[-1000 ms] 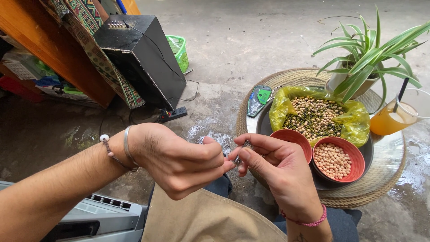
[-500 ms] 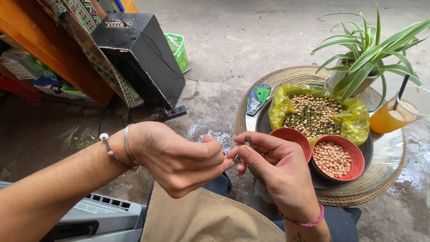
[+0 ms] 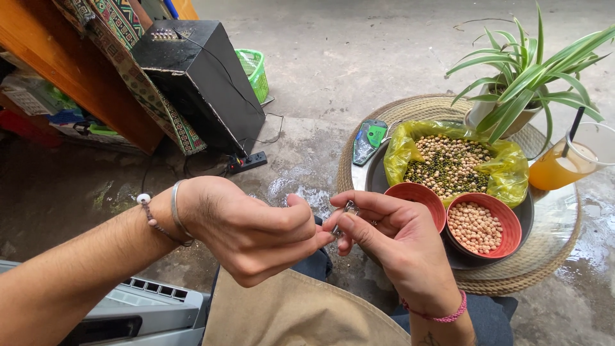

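Between the two hands, at the centre of the view, a small silvery metal object (image 3: 349, 210) sits pinched in the fingers (image 3: 359, 204) of the right hand (image 3: 397, 247); what it is cannot be told. The left hand (image 3: 246, 230) is curled, its fingertips together and touching the right thumb just beside the object; whether they grip anything cannot be told. Just right of the fingers, on a round woven worktop (image 3: 551, 263), a dark tray (image 3: 526, 214) carries two red bowls: an empty-looking one (image 3: 419, 198) nearest the right fingers and one filled with pale beans (image 3: 483, 224). Beyond them lies a yellow bag of mixed beans (image 3: 451, 160). Farther right stand a potted plant (image 3: 519, 83) and a cup of orange drink (image 3: 567, 163). Well left of the fingers sits a black speaker box (image 3: 198, 83).
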